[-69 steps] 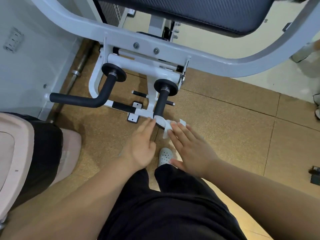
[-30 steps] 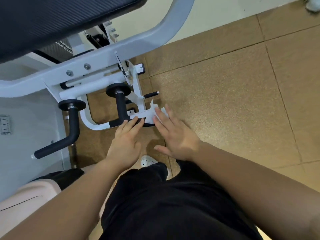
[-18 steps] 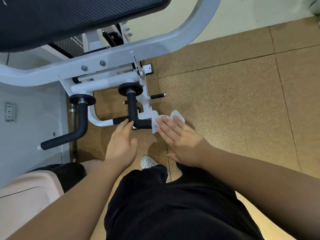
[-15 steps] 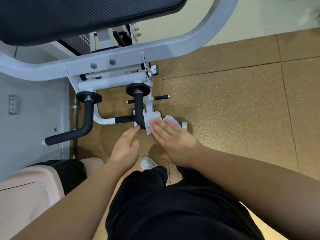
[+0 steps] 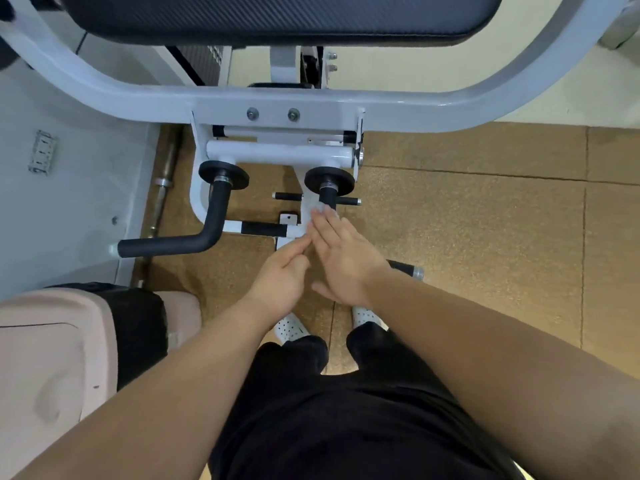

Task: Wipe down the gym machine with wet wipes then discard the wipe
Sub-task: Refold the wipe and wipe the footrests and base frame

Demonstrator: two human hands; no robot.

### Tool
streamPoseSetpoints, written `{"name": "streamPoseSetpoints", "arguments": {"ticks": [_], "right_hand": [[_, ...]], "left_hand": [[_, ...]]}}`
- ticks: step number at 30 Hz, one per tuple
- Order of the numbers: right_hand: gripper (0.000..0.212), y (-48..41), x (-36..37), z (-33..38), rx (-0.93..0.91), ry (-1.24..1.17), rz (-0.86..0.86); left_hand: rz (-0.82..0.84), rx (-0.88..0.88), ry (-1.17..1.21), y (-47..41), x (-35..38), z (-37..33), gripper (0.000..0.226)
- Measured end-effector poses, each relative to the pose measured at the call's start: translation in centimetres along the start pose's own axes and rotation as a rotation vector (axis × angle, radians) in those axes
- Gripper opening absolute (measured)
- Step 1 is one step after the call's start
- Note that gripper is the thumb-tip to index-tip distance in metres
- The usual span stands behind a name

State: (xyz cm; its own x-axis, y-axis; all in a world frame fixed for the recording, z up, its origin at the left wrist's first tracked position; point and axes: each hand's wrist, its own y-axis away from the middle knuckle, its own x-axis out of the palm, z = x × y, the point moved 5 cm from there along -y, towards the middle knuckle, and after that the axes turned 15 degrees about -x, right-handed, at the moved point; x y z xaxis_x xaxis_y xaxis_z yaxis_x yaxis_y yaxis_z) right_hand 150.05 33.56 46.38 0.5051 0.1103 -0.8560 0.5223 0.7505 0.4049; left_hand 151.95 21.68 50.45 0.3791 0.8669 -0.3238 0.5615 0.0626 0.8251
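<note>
The gym machine has a white tubular frame [image 5: 311, 109] under a black pad [image 5: 277, 19]. Two black bent handles hang from it, the left handle [image 5: 194, 242] and the right handle [image 5: 328, 197]. My right hand [image 5: 343, 254] lies flat over the right handle's bend and presses the white wet wipe [image 5: 320, 207] against it. Only a small edge of the wipe shows at my fingertips. My left hand [image 5: 280, 275] hovers just beside the right one with loosely curled fingers, holding nothing and touching no part of the machine.
A pink and black bin-like object [image 5: 52, 375] stands close at my left. A steel barbell [image 5: 162, 188] lies on the cork floor along the grey wall [image 5: 69, 202]. My white shoes [image 5: 291, 327] stand below the handles.
My right hand slid the wipe from the handle's outer part up onto its bend, covering most of the wipe. My left hand came off the handle and drew back. The view swung to centre the machine.
</note>
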Motion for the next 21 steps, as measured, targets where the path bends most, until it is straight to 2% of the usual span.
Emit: {"name": "streamPoseSetpoints", "arguments": {"ticks": [6, 12, 15, 17, 19, 21], "right_hand": [[0.106, 1.3, 0.5, 0.7, -0.007, 0.000, 0.045], [0.108, -3.3, -1.3, -1.7, 0.184, -0.100, -0.040], [0.104, -4.0, -1.0, -1.3, 0.295, -0.098, -0.042], [0.101, -4.2, -1.2, -0.1, 0.398, -0.079, -0.048], [0.091, -4.9, -1.3, 1.5, 0.514, -0.019, -0.057], [0.075, -6.1, -0.6, 3.4, 0.544, 0.058, -0.077]], "left_hand": [[-0.194, 0.066, -0.491, -0.3, -3.4, 0.7, 0.059], [-0.439, 0.154, -0.936, -2.0, -9.2, 2.0, 0.068], [-0.404, 0.186, -1.009, -4.3, -12.2, 3.9, 0.078], [-0.349, 0.274, -1.072, -5.3, -13.6, 5.2, 0.085], [-0.303, 0.379, -1.126, -5.5, -14.5, 6.3, 0.087], [-0.297, 0.482, -1.137, -5.2, -15.1, 6.9, 0.084]]}}
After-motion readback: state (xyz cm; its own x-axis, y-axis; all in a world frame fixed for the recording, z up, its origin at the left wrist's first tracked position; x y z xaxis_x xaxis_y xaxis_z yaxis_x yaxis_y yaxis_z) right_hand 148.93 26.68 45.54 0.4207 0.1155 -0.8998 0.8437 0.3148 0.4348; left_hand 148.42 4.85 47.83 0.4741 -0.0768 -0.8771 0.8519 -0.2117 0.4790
